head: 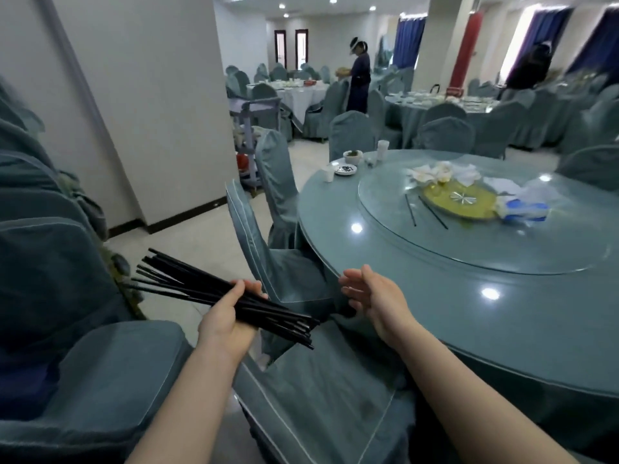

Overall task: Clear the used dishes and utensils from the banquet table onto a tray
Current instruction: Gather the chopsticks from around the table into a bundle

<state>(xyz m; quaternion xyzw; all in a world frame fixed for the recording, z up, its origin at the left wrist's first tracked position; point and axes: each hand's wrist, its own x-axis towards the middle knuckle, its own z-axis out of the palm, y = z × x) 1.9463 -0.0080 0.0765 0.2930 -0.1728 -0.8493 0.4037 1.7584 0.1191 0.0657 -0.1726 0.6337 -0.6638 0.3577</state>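
Observation:
My left hand (226, 318) is closed around a bundle of black chopsticks (187, 283), whose ends fan out to the left over the floor. My right hand (371, 296) is open and empty, its fingers spread beside the near edge of the round banquet table (502, 313). On the glass turntable (385, 209) lie two loose black chopsticks (425, 211), a yellow platter (459, 204), crumpled napkins (445, 172) and blue-and-white packaging (526, 209). At the table's far left edge stand a small dark-patterned dish (346, 169), a bowl (352, 157) and white cups (328, 175).
Chairs in teal covers (278, 262) stand between me and the table, with more on my left (83, 363). A service cart (254, 128) stands by the white wall. A person in dark clothes (359, 78) works at a far table; other set tables fill the hall.

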